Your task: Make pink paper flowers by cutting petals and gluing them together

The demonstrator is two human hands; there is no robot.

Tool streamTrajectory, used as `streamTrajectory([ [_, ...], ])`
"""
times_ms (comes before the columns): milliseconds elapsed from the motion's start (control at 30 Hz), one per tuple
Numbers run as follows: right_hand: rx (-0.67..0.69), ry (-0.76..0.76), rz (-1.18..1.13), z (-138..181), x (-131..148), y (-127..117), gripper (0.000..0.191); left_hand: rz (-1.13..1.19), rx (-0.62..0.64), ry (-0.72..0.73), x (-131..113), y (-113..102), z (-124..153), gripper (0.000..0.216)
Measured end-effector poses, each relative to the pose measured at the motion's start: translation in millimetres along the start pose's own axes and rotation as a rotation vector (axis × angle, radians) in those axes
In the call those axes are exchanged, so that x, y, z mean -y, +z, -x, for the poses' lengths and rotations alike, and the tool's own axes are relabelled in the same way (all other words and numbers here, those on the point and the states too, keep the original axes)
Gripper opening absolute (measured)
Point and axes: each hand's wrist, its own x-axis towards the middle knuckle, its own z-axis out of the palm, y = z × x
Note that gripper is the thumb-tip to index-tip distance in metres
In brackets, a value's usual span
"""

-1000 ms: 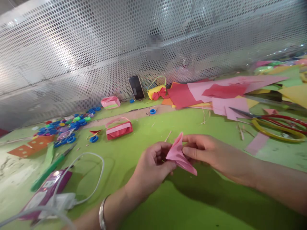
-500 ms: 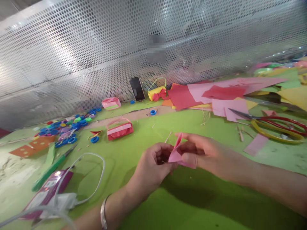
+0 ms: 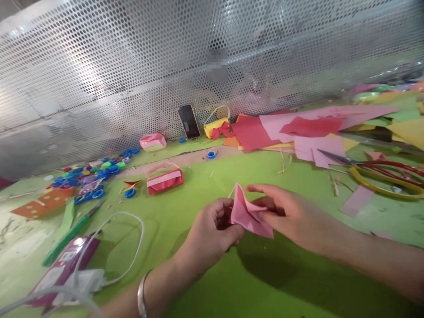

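Note:
Between my hands, just above the green tabletop [image 3: 198, 287], is a small folded pink paper [image 3: 247, 215] with a pointed top and its folds spread apart. My left hand [image 3: 215, 227] pinches its left edge between thumb and curled fingers. A thin stick-like piece shows behind the paper at that side. On the paper's right side, my right hand [image 3: 281, 210] grips it with the thumb in front, and the index finger reaches out above. Beyond my hands sits a red and pink paper handbag [image 3: 164, 181] with a pink handle.
Red-and-yellow-handled scissors [image 3: 380, 172] lie at right by stacked coloured paper [image 3: 255, 132]. A phone [image 3: 189, 121] and a yellow paper bag [image 3: 215, 128] stand against the perforated metal panel [image 3: 132, 66]. At left are a purple power strip [image 3: 66, 265], a green-handled cutter [image 3: 68, 236] and bottle caps [image 3: 96, 174].
The pink paper has turned and opened out, so more of its inner face shows. My right hand has shifted slightly to the right along it, while the left keeps its pinch.

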Motion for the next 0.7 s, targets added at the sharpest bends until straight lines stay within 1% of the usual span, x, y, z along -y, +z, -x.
streamTrajectory([
  [67,0.020,-0.016,-0.001,1.1,1.6,0.2,0.041,0.013,0.022,0.020,-0.8,0.1,0.6,0.030],
  [200,0.015,-0.084,0.079,4.0,7.4,-0.8,0.020,0.100,0.107,0.013,-5.7,-0.6,5.2,0.049],
  [233,0.011,-0.093,0.084,5.1,8.5,-0.6,0.017,0.121,0.115,0.012,-6.8,-0.6,6.5,0.050],
  [300,-0.002,-0.113,0.084,7.6,9.5,0.4,0.014,0.135,0.094,0.007,-7.8,0.1,7.8,0.044],
  [400,-0.031,-0.129,0.117,10.2,8.1,1.9,0.017,0.065,0.027,-0.034,-6.0,1.7,6.7,0.029],
  [433,-0.042,-0.112,0.108,10.3,7.3,2.0,0.019,0.041,0.011,-0.048,-5.2,2.0,6.1,0.023],
  [500,-0.055,-0.028,0.022,9.1,5.8,1.8,0.023,0.031,-0.023,-0.072,-4.2,1.9,5.1,0.015],
  [600,-0.033,0.092,-0.192,6.1,5.6,1.8,0.024,0.082,-0.054,-0.083,-4.5,0.1,5.2,0.016],
  [700,0.022,0.103,-0.327,4.9,8.3,2.8,0.026,0.129,-0.027,-0.106,-4.8,-1.9,5.0,0.018],
])
